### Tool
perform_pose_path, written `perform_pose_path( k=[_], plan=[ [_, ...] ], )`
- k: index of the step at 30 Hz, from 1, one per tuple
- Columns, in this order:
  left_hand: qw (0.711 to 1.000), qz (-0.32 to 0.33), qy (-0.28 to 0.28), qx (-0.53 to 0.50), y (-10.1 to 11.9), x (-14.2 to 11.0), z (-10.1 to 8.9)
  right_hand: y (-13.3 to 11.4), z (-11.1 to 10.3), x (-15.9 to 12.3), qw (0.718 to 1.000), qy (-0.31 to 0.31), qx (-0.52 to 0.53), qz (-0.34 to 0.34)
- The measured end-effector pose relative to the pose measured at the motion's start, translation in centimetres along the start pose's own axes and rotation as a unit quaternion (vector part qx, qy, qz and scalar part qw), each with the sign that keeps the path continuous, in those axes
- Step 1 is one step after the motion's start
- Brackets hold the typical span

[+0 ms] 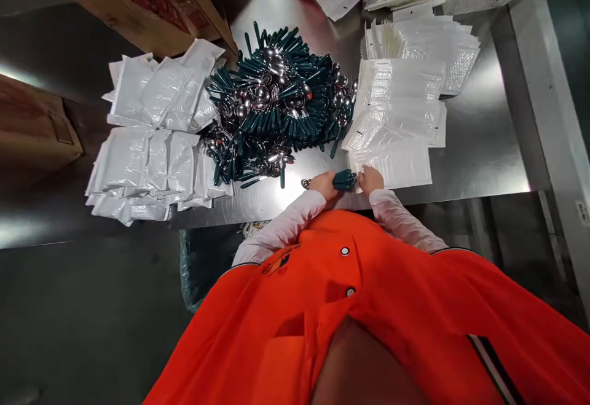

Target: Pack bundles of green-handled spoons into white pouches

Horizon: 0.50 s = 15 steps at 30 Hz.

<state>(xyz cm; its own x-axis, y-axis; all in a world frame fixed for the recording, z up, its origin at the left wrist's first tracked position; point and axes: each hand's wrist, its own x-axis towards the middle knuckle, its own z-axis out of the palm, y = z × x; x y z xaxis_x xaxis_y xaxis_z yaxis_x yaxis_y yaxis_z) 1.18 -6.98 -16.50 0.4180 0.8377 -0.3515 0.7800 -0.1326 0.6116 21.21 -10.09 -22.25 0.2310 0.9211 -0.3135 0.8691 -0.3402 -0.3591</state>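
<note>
At the near edge of the shiny steel table (488, 153), the person's left hand (324, 185) was wrapped round a small bundle of dark-green-handled metal cutlery (343, 180). The right hand (371, 180) was narrowed at the lower left corner of a flat white bubble-lined envelope (403, 162), though I couldn't tell whether it gripped; a big heap of similar cutlery (276, 91) lay just beyond.

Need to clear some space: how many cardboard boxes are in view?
2. One box is at the upper left; the other box is at the left edge, partly cut off. More may be hidden.
</note>
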Motion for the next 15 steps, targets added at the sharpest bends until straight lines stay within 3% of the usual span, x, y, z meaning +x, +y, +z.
perform_pose_path(
  k=[5,9,15],
  plan=[
    [0.999,-0.016,0.026,0.010,0.8,4.1,2.8,0.5,0.3,-0.8,0.992,-0.004,0.115,0.043],
    [1.000,-0.009,0.010,-0.016,-0.1,4.2,3.8,0.7,0.5,-1.2,0.965,0.027,0.236,0.109],
    [0.999,0.037,-0.035,0.005,-0.8,3.9,3.5,0.0,0.7,-1.7,0.969,0.074,0.211,0.104]
  ],
)
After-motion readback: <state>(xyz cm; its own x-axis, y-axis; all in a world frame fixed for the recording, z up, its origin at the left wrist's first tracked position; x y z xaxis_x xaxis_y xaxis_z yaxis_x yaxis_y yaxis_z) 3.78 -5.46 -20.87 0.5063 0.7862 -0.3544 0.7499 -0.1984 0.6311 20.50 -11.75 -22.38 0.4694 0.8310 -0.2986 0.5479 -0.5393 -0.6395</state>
